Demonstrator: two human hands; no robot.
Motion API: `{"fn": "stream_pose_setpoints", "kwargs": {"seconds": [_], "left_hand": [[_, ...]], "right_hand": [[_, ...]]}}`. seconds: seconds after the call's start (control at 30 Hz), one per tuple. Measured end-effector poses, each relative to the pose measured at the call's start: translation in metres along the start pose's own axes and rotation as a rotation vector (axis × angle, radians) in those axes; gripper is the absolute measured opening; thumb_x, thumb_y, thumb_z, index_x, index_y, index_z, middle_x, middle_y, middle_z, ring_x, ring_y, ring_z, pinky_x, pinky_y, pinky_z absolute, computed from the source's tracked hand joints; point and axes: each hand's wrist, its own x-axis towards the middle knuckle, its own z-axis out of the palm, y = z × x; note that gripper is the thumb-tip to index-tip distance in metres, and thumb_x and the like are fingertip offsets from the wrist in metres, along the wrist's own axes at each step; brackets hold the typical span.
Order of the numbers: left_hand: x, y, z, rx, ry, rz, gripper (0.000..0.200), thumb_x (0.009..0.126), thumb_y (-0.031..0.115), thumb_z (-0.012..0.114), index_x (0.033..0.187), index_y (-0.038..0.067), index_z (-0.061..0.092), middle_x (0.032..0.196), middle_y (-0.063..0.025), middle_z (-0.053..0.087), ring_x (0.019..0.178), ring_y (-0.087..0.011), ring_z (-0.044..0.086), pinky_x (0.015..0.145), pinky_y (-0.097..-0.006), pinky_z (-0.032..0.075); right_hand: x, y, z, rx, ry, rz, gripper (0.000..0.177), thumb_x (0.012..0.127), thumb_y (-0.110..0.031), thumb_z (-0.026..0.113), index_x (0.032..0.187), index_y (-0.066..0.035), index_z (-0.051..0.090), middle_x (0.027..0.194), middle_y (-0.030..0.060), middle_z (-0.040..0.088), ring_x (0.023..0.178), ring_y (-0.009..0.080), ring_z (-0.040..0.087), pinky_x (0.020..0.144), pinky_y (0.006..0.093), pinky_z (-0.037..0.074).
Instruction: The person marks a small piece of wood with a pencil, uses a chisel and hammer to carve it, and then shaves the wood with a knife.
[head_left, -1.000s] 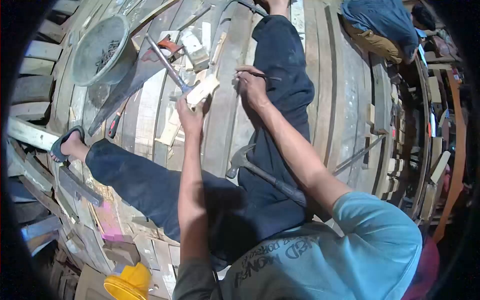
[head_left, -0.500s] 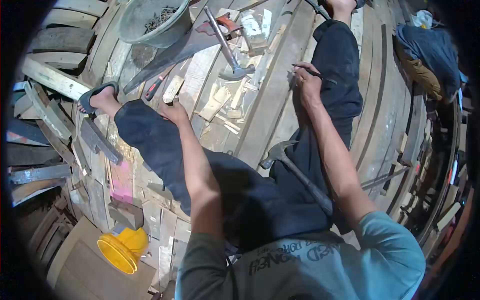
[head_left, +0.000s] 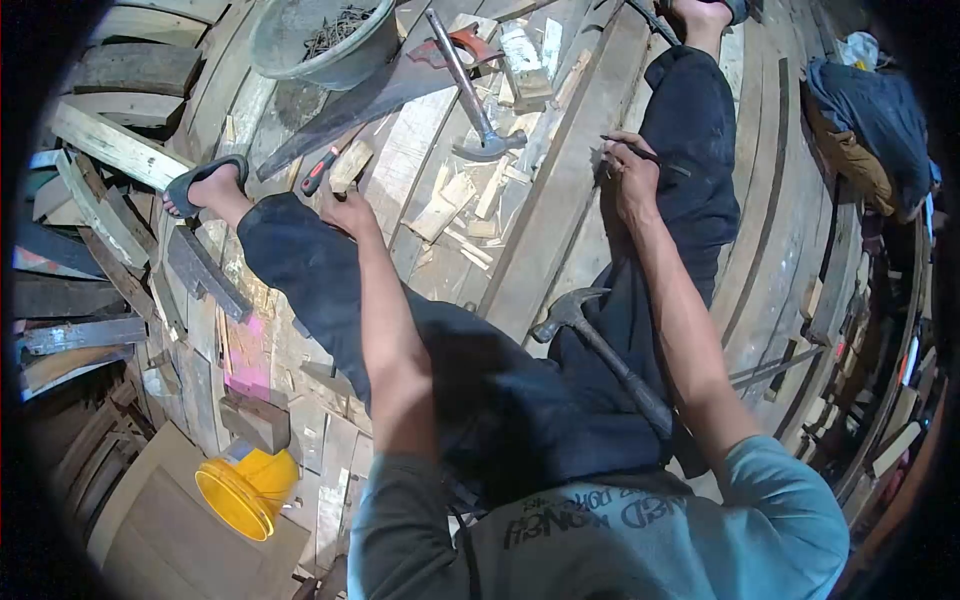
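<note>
My left hand [head_left: 346, 212] is closed around a small pale wood block [head_left: 351, 166], beside my bent leg. Close by the block lies a tool with a red and black handle [head_left: 317, 174]. My right hand [head_left: 634, 180] rests near my other knee, its fingers pinching a thin dark pencil-like stick [head_left: 640, 152]. A claw hammer [head_left: 622, 368] lies across my lap, its head toward the plank floor. Another claw hammer [head_left: 466, 92] sits on the floor ahead, partly over a handsaw [head_left: 372, 112] with a red handle.
A grey bucket [head_left: 362, 66] holding nail-like metal pieces stands at the upper left. Wood scraps [head_left: 445, 208] litter the planks between my legs. Curved timber pieces [head_left: 135, 70] line the left side. A yellow bucket [head_left: 236, 500] lies at lower left, and dark cloth [head_left: 868, 120] at upper right.
The whole view has shifted slightly, so most things appear a little farther right. The wood block is tilted differently in my left hand. My right hand keeps its pinch near the knee.
</note>
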Motion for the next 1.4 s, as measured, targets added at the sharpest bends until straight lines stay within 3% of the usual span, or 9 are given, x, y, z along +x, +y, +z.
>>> {"fn": "stream_pose_setpoints", "kwargs": {"seconds": [0.13,0.27,0.4,0.57,0.77,0.93,0.97,1.07,1.4], "left_hand": [[0.021,-0.014,0.002,0.095,-0.044,-0.089,0.057,0.07,0.003,0.08,0.124,0.013,0.066,0.112,-0.0206,0.063,0.108,-0.0372,0.055,0.093,-0.0453,0.039],[0.023,-0.014,0.002,0.389,0.085,0.162,0.05,0.073,0.014,0.082,0.121,0.015,0.068,0.089,-0.0187,0.067,0.085,-0.0346,0.064,0.077,-0.0455,0.048],[0.024,-0.004,0.006,0.505,0.071,-0.066,0.047,0.075,0.019,0.082,0.119,0.022,0.069,0.094,-0.0189,0.067,0.093,-0.0372,0.063,0.085,-0.0487,0.047],[0.021,-0.002,-0.004,0.377,-0.005,-0.177,0.089,0.075,0.029,0.083,0.146,0.007,0.034,0.128,-0.0222,0.052,0.121,-0.0446,0.045,0.102,-0.0557,0.036],[-0.02,0.021,-0.004,0.599,-0.071,-0.231,0.072,0.09,0.043,0.063,0.139,-0.004,0.042,0.134,-0.0311,0.048,0.128,-0.0482,0.04,0.109,-0.0517,0.031],[-0.085,0.064,-0.006,0.635,-0.671,0.354,0.055,0.092,0.024,0.058,0.133,-0.012,0.048,0.132,-0.0349,0.047,0.123,-0.0462,0.045,0.106,-0.0527,0.034],[-0.108,0.116,-0.031,0.434,-0.605,0.457,0.053,0.09,0.022,0.059,0.131,-0.012,0.05,0.124,-0.0353,0.052,0.118,-0.047,0.047,0.105,-0.0515,0.035],[-0.159,0.146,-0.047,0.282,-0.8,0.688,0.051,0.089,0.027,0.063,0.13,-0.002,0.053,0.119,-0.0242,0.054,0.112,-0.0414,0.051,0.095,-0.0483,0.043],[-0.182,0.111,-0.07,0.68,-1.007,0.601,0.038,0.095,0.032,0.052,0.124,0.009,0.06,0.124,-0.0191,0.055,0.119,-0.0365,0.05,0.099,-0.0482,0.041]], "right_hand": [[0.001,0.005,0.002,0.033,-0.019,-0.033,0.013,0.086,-0.001,0.063,0.099,-0.001,0.065,0.082,0.0085,0.066,0.07,0.015,0.062,0.062,0.0266,0.05],[0.002,0.003,0.002,-0.023,-0.015,-0.008,0.015,0.084,-0.001,0.064,0.099,0.0,0.065,0.081,0.0093,0.066,0.071,0.0163,0.064,0.061,0.0266,0.05],[-0.005,-0.004,0.012,-0.035,0.028,0.023,0.013,0.086,0.001,0.063,0.098,0.003,0.064,0.073,0.005,0.061,0.063,0.0107,0.056,0.06,0.026,0.049],[0.0,0.003,0.009,-0.001,-0.001,-0.004,0.014,0.086,0.002,0.061,0.099,0.003,0.062,0.074,0.0073,0.063,0.063,0.013,0.058,0.063,0.0272,0.052],[0.007,0.014,0.003,0.012,-0.046,-0.061,0.016,0.084,-0.002,0.065,0.099,0.001,0.067,0.088,0.0082,0.069,0.076,0.0164,0.065,0.068,0.0277,0.051],[-0.009,-0.005,0.012,-0.142,-0.014,-0.121,0.015,0.084,-0.004,0.069,0.098,0.003,0.069,0.091,0.0073,0.069,0.078,0.015,0.063,0.071,0.0279,0.049],[-0.009,-0.007,0.013,-0.144,-0.028,-0.126,0.015,0.084,-0.005,0.069,0.098,0.002,0.069,0.09,0.0072,0.069,0.078,0.0148,0.062,0.071,0.0279,0.049],[-0.011,-0.012,0.016,-0.196,-0.071,-0.181,0.016,0.085,-0.007,0.071,0.098,0.001,0.069,0.09,0.007,0.069,0.08,0.0141,0.062,0.069,0.027,0.047],[-0.001,-0.013,0.005,-0.105,-0.133,-0.341,0.011,0.081,-0.002,0.074,0.091,0.001,0.069,0.086,0.005,0.067,0.078,0.0117,0.059,0.072,0.0266,0.047]]}}
